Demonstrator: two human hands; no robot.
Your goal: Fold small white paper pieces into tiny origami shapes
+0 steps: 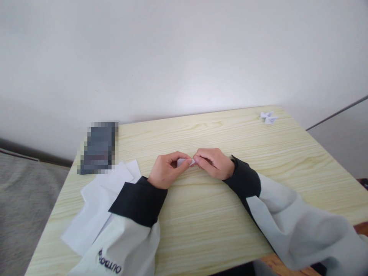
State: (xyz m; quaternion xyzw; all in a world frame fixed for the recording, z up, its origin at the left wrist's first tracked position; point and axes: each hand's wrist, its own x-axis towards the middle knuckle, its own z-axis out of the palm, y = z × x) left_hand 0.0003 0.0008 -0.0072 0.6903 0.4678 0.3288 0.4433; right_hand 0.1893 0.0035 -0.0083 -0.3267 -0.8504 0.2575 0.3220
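Small paper piece (184,162) sat pinched between both grips: left hand (166,170) and right hand (213,163) fingertips pressed together on it, low over the surface (218,214) mid-centre. Loose sheets (97,207) lay under the left sleeve, folded bits (268,117) at the far right corner.

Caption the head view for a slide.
Left hand and right hand pinch a small paper piece over a wooden table, white sheets nearby.

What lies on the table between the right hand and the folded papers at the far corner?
Nothing: the head view shows bare table from the right hand to the folded papers. It and the left hand pinch a small paper piece.
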